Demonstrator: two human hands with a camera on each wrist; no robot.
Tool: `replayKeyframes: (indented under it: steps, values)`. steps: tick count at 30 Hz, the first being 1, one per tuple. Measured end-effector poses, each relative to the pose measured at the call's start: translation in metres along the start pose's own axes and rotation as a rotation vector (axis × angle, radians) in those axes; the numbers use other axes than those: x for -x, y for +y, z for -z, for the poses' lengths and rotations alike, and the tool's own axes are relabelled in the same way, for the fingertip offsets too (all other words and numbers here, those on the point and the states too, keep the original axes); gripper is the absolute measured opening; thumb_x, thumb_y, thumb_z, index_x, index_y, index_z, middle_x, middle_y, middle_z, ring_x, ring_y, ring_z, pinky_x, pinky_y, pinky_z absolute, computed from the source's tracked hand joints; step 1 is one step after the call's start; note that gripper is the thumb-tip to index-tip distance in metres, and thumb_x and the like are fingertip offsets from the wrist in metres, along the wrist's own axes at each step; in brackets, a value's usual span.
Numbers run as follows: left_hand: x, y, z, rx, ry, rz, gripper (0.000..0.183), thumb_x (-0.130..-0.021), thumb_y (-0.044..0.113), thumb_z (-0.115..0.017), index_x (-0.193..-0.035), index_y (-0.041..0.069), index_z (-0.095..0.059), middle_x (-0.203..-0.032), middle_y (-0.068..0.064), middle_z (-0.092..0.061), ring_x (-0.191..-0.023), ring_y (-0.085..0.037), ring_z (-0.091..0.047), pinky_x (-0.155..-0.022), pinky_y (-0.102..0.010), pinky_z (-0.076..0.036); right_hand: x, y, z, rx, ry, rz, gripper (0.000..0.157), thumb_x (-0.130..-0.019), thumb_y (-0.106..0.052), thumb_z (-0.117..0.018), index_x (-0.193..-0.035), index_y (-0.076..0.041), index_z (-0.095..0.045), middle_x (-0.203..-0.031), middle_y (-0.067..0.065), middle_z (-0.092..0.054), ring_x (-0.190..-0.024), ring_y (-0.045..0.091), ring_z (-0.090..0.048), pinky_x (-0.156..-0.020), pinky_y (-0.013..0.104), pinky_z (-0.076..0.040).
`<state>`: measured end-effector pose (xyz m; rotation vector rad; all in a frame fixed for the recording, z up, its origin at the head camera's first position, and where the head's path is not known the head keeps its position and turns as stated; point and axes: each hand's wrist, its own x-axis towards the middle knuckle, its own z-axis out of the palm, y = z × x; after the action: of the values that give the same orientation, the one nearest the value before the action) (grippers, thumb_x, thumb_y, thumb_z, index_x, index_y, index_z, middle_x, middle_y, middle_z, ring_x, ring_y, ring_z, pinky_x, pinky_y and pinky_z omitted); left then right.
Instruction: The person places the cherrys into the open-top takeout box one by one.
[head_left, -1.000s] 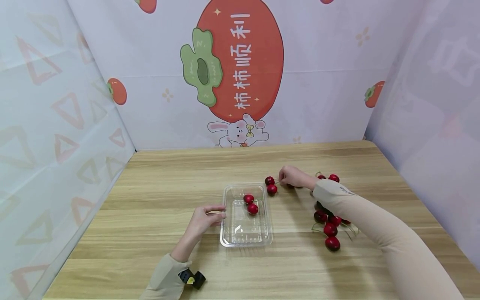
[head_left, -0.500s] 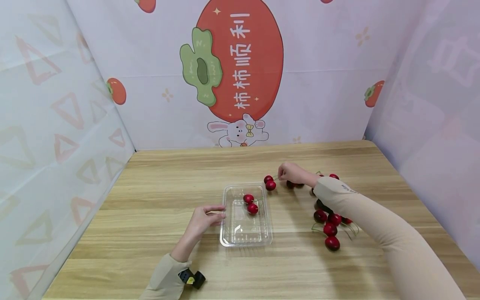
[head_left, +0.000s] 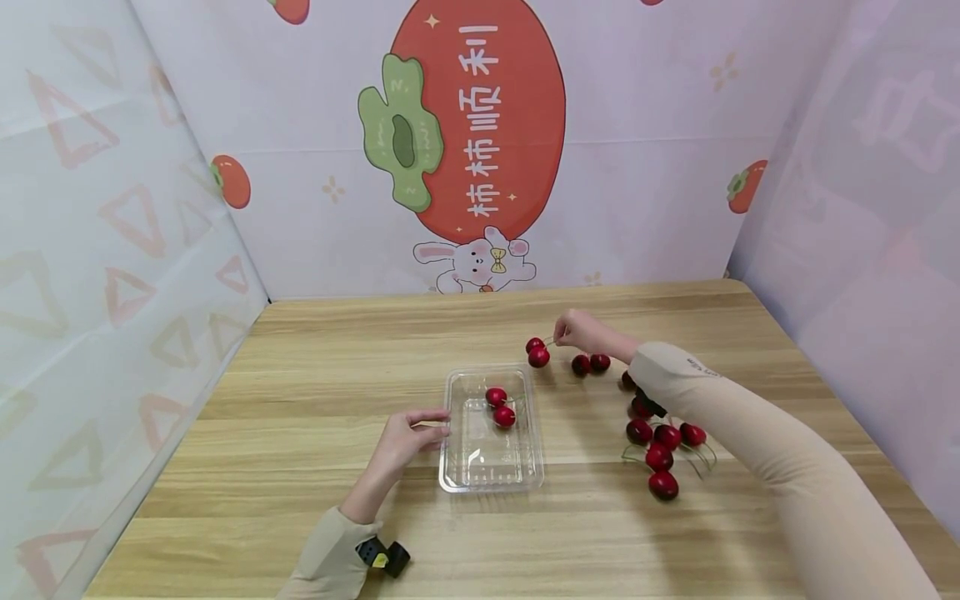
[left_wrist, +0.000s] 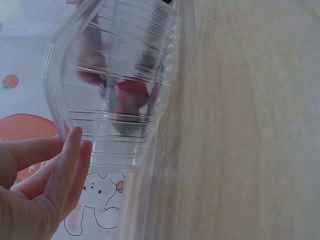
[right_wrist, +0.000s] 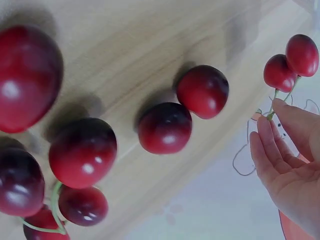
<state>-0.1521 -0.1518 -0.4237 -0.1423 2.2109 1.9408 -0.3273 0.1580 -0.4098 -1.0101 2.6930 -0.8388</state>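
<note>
My right hand [head_left: 585, 332] pinches the joined stems of a pair of dark red cherries [head_left: 537, 353] between thumb and fingertips. In the right wrist view the pair [right_wrist: 291, 62] stands up from the hand on its green stems. My left hand [head_left: 405, 439] has its thumb and nearly straight fingers at the left edge of a clear plastic box [head_left: 491, 486]; in the left wrist view the fingertips [left_wrist: 75, 134] overlap the box's rim. Two more cherries [head_left: 500, 407] lie inside the box, seen blurred through its wall in the left wrist view.
Two loose cherries [head_left: 590, 364] lie on the wooden table [head_left: 337, 350] below my right hand. Several more cherries [head_left: 660, 456] with green stems are clustered to the right, partly under my right sleeve [head_left: 750, 425]. A printed cloth [head_left: 637, 167] hangs behind the table.
My right hand has moved slightly back and up with the pinched cherries, away from the box. The two loose cherries below it have come into fuller view. My left hand has stayed put.
</note>
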Motion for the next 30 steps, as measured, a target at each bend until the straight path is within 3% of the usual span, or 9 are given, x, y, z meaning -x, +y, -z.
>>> replayKeyframes:
  steps: [2, 3, 7, 16, 30]
  values:
    - [0.000, 0.000, 0.000, 0.001, 0.000, 0.000, 0.031, -0.075, -0.005, -0.063, -0.105, -0.011, -0.059, -0.105, -0.023, -0.060, -0.077, -0.017, -0.063, -0.074, -0.038, -0.054, 0.000, -0.007, 0.003, -0.001, 0.011, -0.006, 0.010, -0.080, -0.007, -0.064, -0.073, 0.000, -0.066, -0.072, 0.008, -0.064, -0.066, 0.019, -0.059, -0.059, 0.030, -0.053]
    - [0.000, 0.000, 0.000, 0.000, 0.001, 0.000, 0.031, -0.075, -0.005, -0.064, -0.105, -0.011, -0.059, -0.105, -0.024, -0.060, -0.077, -0.017, -0.063, -0.074, -0.038, -0.054, 0.004, -0.024, 0.009, 0.028, 0.003, -0.047, 0.007, -0.079, -0.001, -0.063, -0.075, 0.004, -0.065, -0.073, 0.012, -0.065, -0.069, 0.023, -0.060, -0.061, 0.034, -0.054]
    - [-0.001, -0.001, 0.001, -0.003, 0.007, 0.001, 0.031, -0.075, -0.005, -0.064, -0.105, -0.010, -0.059, -0.105, -0.024, -0.060, -0.077, -0.017, -0.063, -0.073, -0.037, -0.055, 0.007, -0.042, 0.015, 0.058, 0.026, -0.033, 0.006, -0.078, 0.003, -0.061, -0.076, 0.008, -0.064, -0.074, 0.016, -0.065, -0.069, 0.024, -0.060, -0.062, 0.033, -0.054]
    - [-0.001, -0.002, 0.000, -0.003, 0.010, -0.001, 0.030, -0.075, -0.005, -0.064, -0.104, -0.010, -0.060, -0.104, -0.023, -0.060, -0.076, -0.016, -0.063, -0.073, -0.039, -0.054, 0.007, -0.064, 0.018, 0.050, 0.042, -0.049, 0.007, -0.078, 0.002, -0.061, -0.079, 0.008, -0.065, -0.076, 0.015, -0.065, -0.070, 0.023, -0.060, -0.066, 0.033, -0.054]
    - [-0.001, -0.002, 0.001, -0.010, 0.008, -0.008, 0.030, -0.075, -0.005, -0.064, -0.104, -0.010, -0.060, -0.102, -0.022, -0.062, -0.075, -0.015, -0.063, -0.072, -0.037, -0.055, 0.001, -0.092, 0.011, 0.101, 0.048, 0.066, 0.004, -0.076, 0.001, -0.064, -0.074, 0.004, -0.067, -0.072, 0.010, -0.065, -0.064, 0.018, -0.059, -0.058, 0.027, -0.052]
